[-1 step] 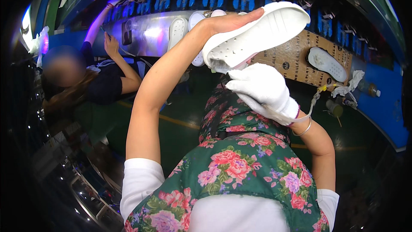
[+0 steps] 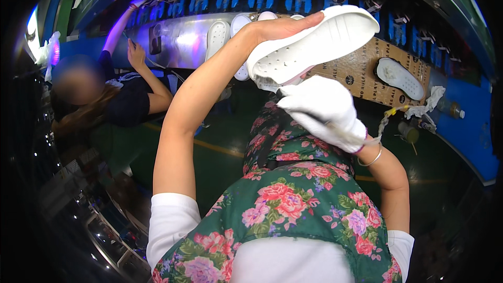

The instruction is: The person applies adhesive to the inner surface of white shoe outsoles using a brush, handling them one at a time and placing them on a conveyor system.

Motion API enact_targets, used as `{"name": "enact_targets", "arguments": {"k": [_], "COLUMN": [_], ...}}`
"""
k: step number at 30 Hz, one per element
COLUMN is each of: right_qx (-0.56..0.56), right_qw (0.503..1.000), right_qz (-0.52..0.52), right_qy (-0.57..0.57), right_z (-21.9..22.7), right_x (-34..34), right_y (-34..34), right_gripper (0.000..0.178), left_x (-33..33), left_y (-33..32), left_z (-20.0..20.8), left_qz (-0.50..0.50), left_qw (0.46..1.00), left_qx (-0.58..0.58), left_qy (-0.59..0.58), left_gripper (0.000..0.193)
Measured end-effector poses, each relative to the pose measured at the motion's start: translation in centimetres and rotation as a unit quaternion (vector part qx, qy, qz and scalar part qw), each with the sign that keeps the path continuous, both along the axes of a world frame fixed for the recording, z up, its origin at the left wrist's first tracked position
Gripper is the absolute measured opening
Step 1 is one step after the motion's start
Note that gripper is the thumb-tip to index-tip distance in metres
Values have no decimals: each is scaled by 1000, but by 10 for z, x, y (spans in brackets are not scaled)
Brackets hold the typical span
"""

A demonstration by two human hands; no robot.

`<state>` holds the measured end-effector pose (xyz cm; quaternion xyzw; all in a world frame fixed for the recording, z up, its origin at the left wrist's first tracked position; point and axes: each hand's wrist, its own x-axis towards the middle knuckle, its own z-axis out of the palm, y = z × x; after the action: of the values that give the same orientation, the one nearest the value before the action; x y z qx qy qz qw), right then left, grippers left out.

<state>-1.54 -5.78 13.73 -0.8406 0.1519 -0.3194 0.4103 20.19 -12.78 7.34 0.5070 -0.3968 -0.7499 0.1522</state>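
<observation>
White sole (image 2: 319, 47) clamped in left hand (image 2: 279, 28).
Gloved right hand (image 2: 322, 109) held just below sole; grip cannot be told.

Left forearm (image 2: 212, 81) angled inward, elbows (image 2: 181, 123) bent, hands (image 2: 320, 111) near each other
</observation>
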Motion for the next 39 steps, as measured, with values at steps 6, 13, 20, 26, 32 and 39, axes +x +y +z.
{"name": "enact_targets", "arguments": {"k": [6, 13, 20, 26, 32, 39], "right_qx": [-68, 189, 7, 34, 266, 121], "right_qw": [997, 979, 996, 999, 943, 959], "right_qz": [-48, -75, -74, -11, -198, -257], "right_qy": [-2, 19, 42, 14, -24, 3], "right_z": [-13, -5, -5, 0, 5, 2], "right_x": [1, -4, -9, -6, -15, -15], "right_y": [-1, -10, -25, 2, -14, -51], "right_gripper": [22, 17, 23, 27, 20, 18], "left_x": [-3, 0, 1, 5, 4, -17], "left_y": [-6, -11, -14, -11, 8, 42], "left_z": [13, 10, 37, 43, 22, -65], "left_qz": [-82, -130, -110, -22, 199, 284], "left_qw": [990, 977, 976, 992, 970, 822], "left_qx": [-25, -78, -30, 68, 64, 93], "left_qy": [-111, -149, -185, -108, 124, 486], "left_gripper": [98, 105, 104, 90, 76, 75]}}
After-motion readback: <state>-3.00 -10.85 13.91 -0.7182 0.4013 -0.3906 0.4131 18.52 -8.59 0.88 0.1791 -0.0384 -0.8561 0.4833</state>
